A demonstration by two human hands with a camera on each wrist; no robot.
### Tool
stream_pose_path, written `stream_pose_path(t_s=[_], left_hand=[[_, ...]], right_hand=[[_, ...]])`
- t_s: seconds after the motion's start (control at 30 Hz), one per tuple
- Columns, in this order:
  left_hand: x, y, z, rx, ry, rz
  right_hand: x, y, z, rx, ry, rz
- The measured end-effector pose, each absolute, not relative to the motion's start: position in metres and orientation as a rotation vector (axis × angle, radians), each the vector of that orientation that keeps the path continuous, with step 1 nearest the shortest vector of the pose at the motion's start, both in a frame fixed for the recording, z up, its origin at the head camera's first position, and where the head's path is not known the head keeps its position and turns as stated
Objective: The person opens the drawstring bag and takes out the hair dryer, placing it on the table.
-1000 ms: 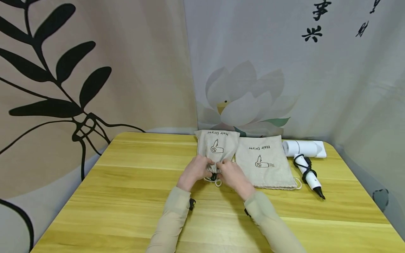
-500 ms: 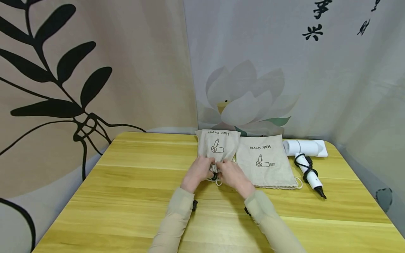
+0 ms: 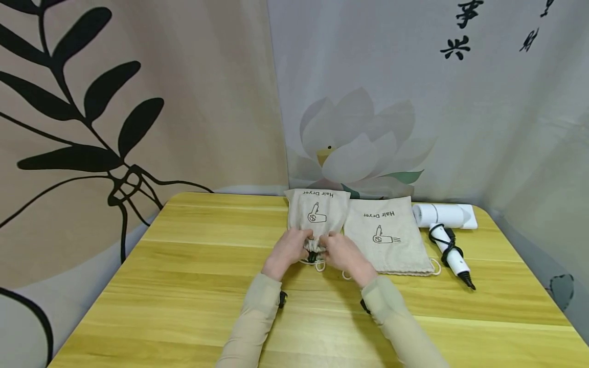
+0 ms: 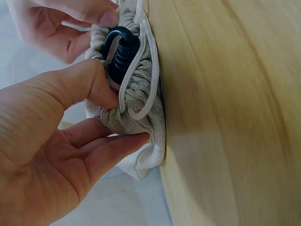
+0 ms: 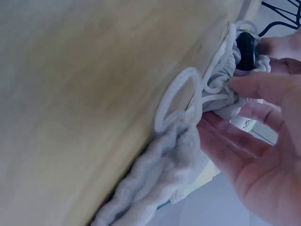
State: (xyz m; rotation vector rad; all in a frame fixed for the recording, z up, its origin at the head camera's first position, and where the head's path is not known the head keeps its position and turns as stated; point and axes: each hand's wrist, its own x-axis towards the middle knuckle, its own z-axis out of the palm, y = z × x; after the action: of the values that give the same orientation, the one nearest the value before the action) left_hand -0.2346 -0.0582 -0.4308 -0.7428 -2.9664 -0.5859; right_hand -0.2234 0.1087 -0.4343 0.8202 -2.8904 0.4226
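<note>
A beige drawstring bag (image 3: 317,212) printed "Hair Dryer" lies at the table's far side, its gathered mouth towards me. My left hand (image 3: 287,251) pinches the left side of that mouth between thumb and fingers. On the other side, my right hand (image 3: 344,253) has the ruffled cloth between its thumb (image 5: 249,87) and fingers. A black ribbed cord end (image 4: 124,59) pokes out of the opening, with a loop of white drawstring (image 4: 146,61) beside it. Whatever else the bag contains is hidden by the cloth.
A second, flatter "Hair Dryer" bag (image 3: 384,245) lies right beside the first, its white string loop (image 5: 181,94) near my right hand. Further right is a white hair dryer (image 3: 444,215), its handle (image 3: 455,260) wrapped in black cord. A printed curtain (image 3: 221,102) hangs behind the wooden table (image 3: 193,286).
My right hand has shifted slightly right along the bag's mouth, and the black cord end shows a little more. The left hand stays at its side of the mouth.
</note>
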Motion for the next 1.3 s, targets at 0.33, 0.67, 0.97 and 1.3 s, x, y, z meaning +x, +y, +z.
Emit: stream_pose_path(t_s=[0.33, 0.67, 0.97, 1.3], left_hand=[[-0.2345, -0.0605, -0.4313, -0.766, -2.957, -0.574], [-0.2344, -0.0611, -0.4314, -0.736, -2.988, -0.589], [-0.2318, -0.0591, -0.4302, -0.737, -2.942, -0.576], [-0.2317, -0.0559, -0.4307, -0.725, -2.943, -0.554]], right_hand=[[-0.2237, 0.1142, -0.4333, 0.799, -2.925, 0.415], [-0.2249, 0.1185, -0.4335, 0.781, -2.960, 0.392], [-0.2221, 0.1180, -0.4322, 0.749, -2.969, 0.381], [-0.2222, 0.1171, -0.4345, 0.760, -2.907, 0.364]])
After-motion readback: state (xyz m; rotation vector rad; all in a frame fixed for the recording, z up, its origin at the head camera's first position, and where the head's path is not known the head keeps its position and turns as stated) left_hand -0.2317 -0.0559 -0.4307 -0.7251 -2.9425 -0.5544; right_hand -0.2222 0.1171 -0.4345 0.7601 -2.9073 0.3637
